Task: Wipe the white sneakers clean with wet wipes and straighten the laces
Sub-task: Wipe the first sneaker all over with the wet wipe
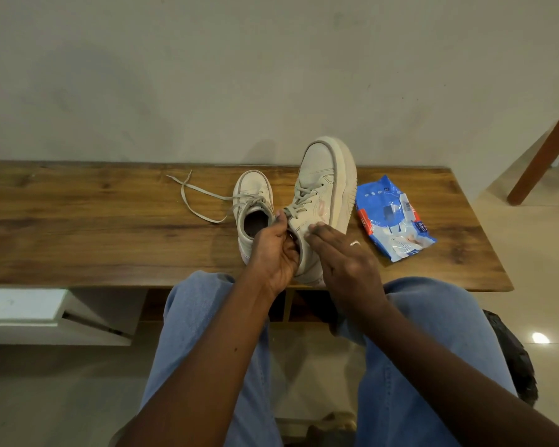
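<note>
At table (78, 221) centre, left hand (275, 250) gripped the tilted sneaker (323, 175) at its collar, apparently to steady it; right hand (339, 253) lay flat-fingered on its side, wipe beneath not discernible. Second sneaker (252, 188) stood at its 9 o'clock, lace (194, 191) loose; wipes pack (394, 217) at 3 o'clock.

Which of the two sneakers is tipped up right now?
The sneaker beside the blue wipes pack, gripped at its collar by the left hand, toe raised. The other sneaker stands flat, lace trailing loose.
</note>
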